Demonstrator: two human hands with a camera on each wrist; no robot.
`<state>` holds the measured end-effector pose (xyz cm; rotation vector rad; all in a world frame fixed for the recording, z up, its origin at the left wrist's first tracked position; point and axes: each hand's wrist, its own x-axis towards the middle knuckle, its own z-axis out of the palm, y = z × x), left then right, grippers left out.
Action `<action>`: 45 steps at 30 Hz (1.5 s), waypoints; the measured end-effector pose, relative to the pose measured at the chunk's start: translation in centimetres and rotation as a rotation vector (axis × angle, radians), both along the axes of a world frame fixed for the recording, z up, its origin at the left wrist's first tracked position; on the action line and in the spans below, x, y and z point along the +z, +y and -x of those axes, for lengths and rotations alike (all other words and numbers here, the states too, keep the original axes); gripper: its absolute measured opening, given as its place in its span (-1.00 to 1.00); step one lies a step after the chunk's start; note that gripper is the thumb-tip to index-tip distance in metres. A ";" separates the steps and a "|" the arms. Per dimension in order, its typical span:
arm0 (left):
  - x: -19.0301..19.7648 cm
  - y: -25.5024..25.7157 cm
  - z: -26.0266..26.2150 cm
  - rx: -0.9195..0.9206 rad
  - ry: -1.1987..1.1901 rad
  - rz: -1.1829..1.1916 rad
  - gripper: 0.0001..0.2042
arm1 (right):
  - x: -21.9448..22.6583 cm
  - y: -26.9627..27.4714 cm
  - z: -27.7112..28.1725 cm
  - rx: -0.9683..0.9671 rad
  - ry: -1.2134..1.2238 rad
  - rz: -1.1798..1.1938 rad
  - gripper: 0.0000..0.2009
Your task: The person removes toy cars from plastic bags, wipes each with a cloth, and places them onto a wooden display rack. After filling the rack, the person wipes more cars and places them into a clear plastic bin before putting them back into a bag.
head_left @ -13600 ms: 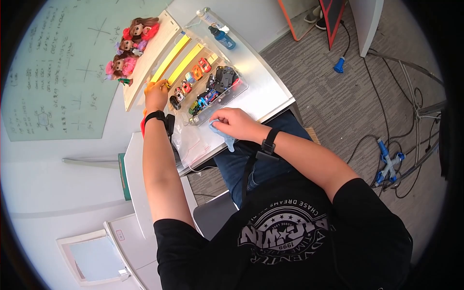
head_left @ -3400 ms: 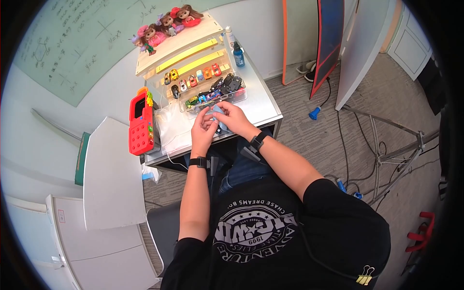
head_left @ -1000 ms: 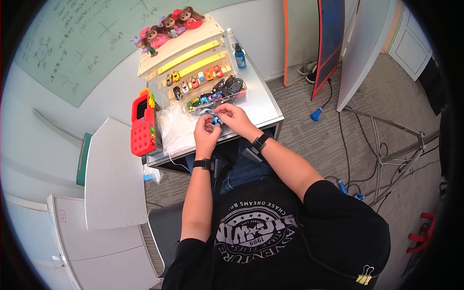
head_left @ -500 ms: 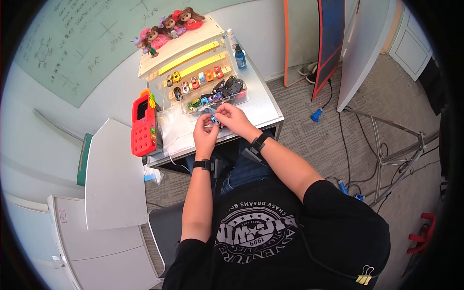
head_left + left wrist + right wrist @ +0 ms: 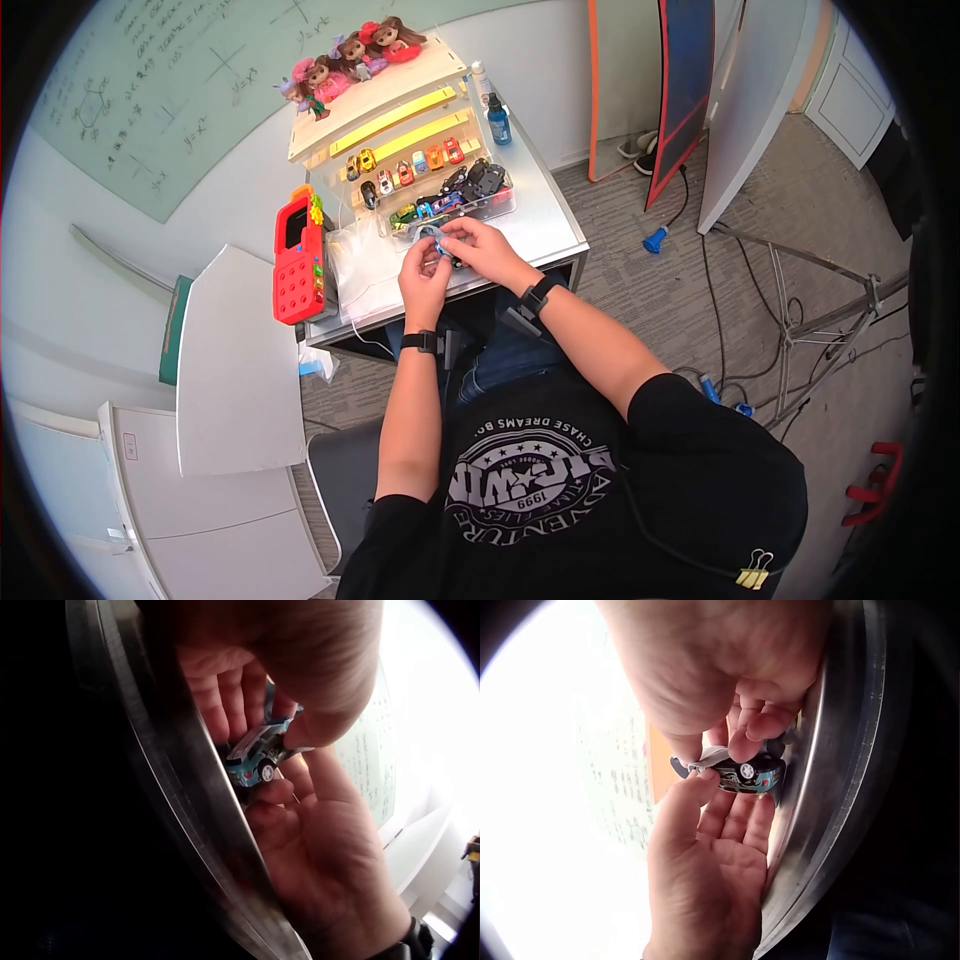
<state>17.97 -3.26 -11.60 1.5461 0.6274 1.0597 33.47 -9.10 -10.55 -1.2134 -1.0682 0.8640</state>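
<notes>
Close to the table's front edge, my left hand holds a small teal toy car between thumb and fingers. My right hand meets it from the other side, pinching a grey-blue cloth against one end of the car. One of the car's white-hubbed wheels shows in both wrist views. In the head view the fingers hide most of the car, and part of the cloth shows above them.
Behind the hands, a clear bin holds several toy vehicles. Beyond it, toy cars stand on a tiered rack with yellow strips, dolls on top. A red toy stands left, a blue bottle at the back right.
My left hand came from the rack to my right hand over the table's front edge, where a blue car appeared. Over the last second the hands shifted slightly, and more cloth shows above the fingers.
</notes>
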 end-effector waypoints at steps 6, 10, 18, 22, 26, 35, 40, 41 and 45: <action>0.1 -0.1 0.0 0.055 0.052 -0.062 -0.58 | 0.2 -0.1 0.0 -0.032 0.028 -0.018 -0.65; 0.2 -0.1 0.0 0.050 0.060 -0.056 -0.59 | 1.1 -0.4 0.1 -0.042 -0.037 0.045 -0.62; 0.0 0.1 0.0 0.062 0.063 -0.072 -0.60 | 0.3 0.0 0.5 -0.075 -0.194 -0.046 -0.57; -0.2 0.2 -0.1 0.047 0.061 -0.072 -0.60 | 0.9 -0.6 0.5 0.011 0.001 -0.027 -0.59; -0.3 0.2 -0.1 0.050 0.089 -0.068 -0.59 | 1.2 -0.7 0.3 0.008 0.000 0.020 -0.62; 0.3 -0.1 -0.2 0.044 0.038 -0.066 -0.60 | 0.9 -0.5 0.4 -0.055 -0.216 0.030 -0.53; -0.2 0.2 -0.3 0.053 0.057 -0.119 -0.59 | 0.9 -0.3 0.4 -0.060 -0.163 0.032 -0.55; -0.1 0.1 -0.3 0.062 0.063 -0.138 -0.59 | 0.8 -0.3 0.4 -0.063 -0.168 0.035 -0.56; -0.1 -0.1 -0.4 0.041 0.065 -0.128 -0.61 | 0.5 -0.5 0.5 -0.099 -0.216 -0.022 -0.63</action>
